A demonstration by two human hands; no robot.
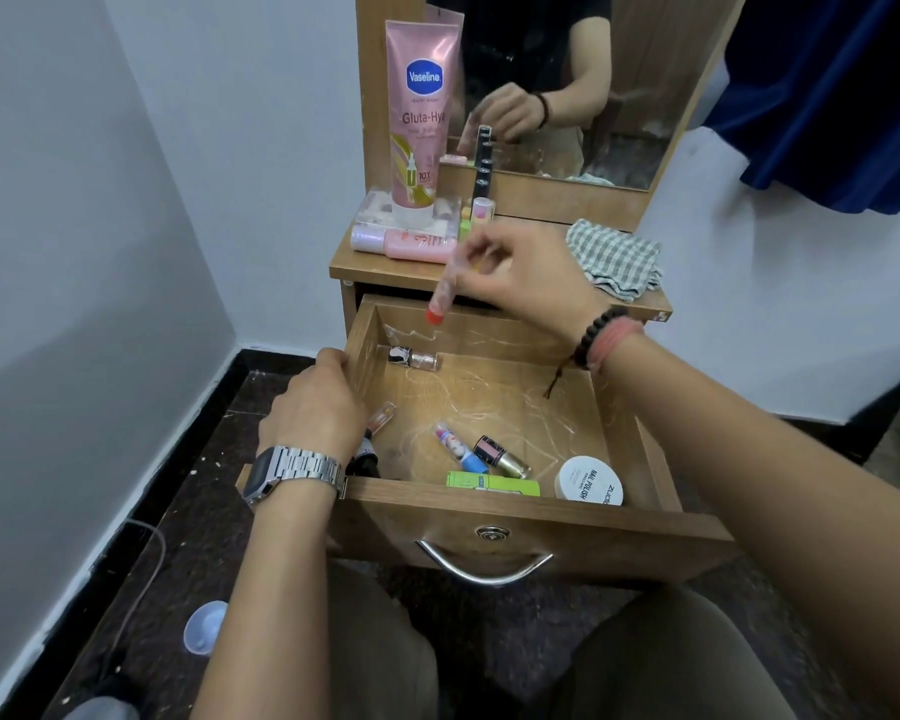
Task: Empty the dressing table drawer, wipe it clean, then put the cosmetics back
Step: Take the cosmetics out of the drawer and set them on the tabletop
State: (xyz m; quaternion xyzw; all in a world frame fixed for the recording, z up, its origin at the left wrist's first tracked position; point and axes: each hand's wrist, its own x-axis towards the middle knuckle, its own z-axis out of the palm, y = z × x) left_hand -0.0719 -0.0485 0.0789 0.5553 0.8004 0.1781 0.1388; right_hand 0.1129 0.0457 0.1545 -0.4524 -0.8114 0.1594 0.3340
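Observation:
The wooden drawer (536, 530) stands pulled out below the dressing table top (536, 283). My left hand (315, 407) grips the drawer's left wall. Above the drawer's back edge, my right hand (520, 275) pinches a small pink tube with a red cap (444, 293), tilted cap down. Inside the drawer lie a glitter nail polish bottle (417, 357), a pink and blue lip balm (461, 449), a gold-capped polish (505, 455), a green box (492, 483), a white nail polish remover jar (588, 481) and a dark bottle (367, 454) partly hidden by my left wrist.
On the table top stand a tall pink Vaseline tube (423, 116), a lying pink bottle (404, 241), a clear case (380, 213) and black lipsticks (481, 163). A checked cloth (617, 259) lies at the right. A mirror (567, 80) rises behind. A blue curtain (842, 96) hangs right.

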